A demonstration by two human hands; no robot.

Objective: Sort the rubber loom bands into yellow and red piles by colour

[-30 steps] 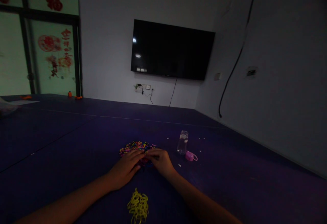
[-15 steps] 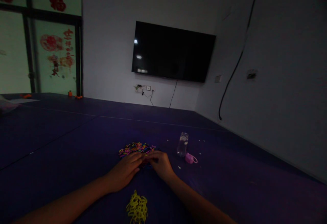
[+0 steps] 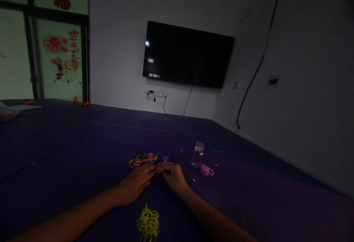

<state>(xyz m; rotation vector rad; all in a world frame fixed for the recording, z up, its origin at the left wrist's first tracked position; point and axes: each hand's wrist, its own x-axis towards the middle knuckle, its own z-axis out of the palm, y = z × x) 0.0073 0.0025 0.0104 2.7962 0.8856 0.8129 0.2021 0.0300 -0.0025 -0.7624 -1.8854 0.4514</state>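
Observation:
A loose pile of small multicoloured rubber bands [image 3: 146, 158] lies on the purple surface in the middle of the view. At its near edge, my left hand [image 3: 135, 183] and my right hand [image 3: 174, 177] meet with their fingertips together. Both hands look closed in a pinch. A tiny yellowish spot shows between the fingertips, but what they hold is too small and dark to make out. Closer to me, between my forearms, sits a separate heap of yellow rubber bands [image 3: 148, 223], which neither hand touches.
A clear bottle [image 3: 197, 155] stands right of the pile, uncapped, with a pink lid [image 3: 206, 170] beside it. White scraps [image 3: 194, 180] are scattered nearby. A dark television [image 3: 188, 54] hangs on the far wall, and a black cable [image 3: 258, 63] runs down the right wall.
The hands stay joined at the pile's near edge, with only slight finger movement. The view has shifted very slightly; the piles and bottle stay in place.

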